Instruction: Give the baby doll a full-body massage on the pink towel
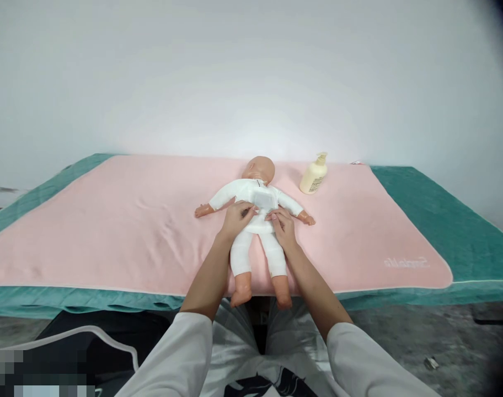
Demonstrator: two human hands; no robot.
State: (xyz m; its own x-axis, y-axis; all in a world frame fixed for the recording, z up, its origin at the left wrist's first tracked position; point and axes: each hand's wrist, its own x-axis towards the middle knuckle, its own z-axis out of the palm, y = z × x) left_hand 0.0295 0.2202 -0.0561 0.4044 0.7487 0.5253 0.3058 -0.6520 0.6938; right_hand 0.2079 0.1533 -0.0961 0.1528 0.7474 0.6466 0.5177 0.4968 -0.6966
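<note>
White-clad baby doll [258,225]: stretched out on the pink blanket [152,220], torso right at the fingertips, with the lower part between the hands.
Long axis: pretty much straight away from the wearer, bald head [263,168] beyond the grip, feet on the near side, arms splayed out left and right.
Grey panel [263,199]: rectangular, on the doll's upper torso, just past the fingertips. Its near edge is the bit facing the grip.
Left hand [236,219]: comes in from the left side, thumb and fingers drawn in close by the panel's near left corner. Looks like the nearer hand to me, not by much.
Right hand [285,227]: comes in from the right, fingers bunched on the torso, slightly nearer the wearer than the panel.
Pinch: honestly can't tell if either one has cloth clamped or is just touching.
Pump bottle [313,175]: standing past the right hand and off to its right, well apart from both.
</note>
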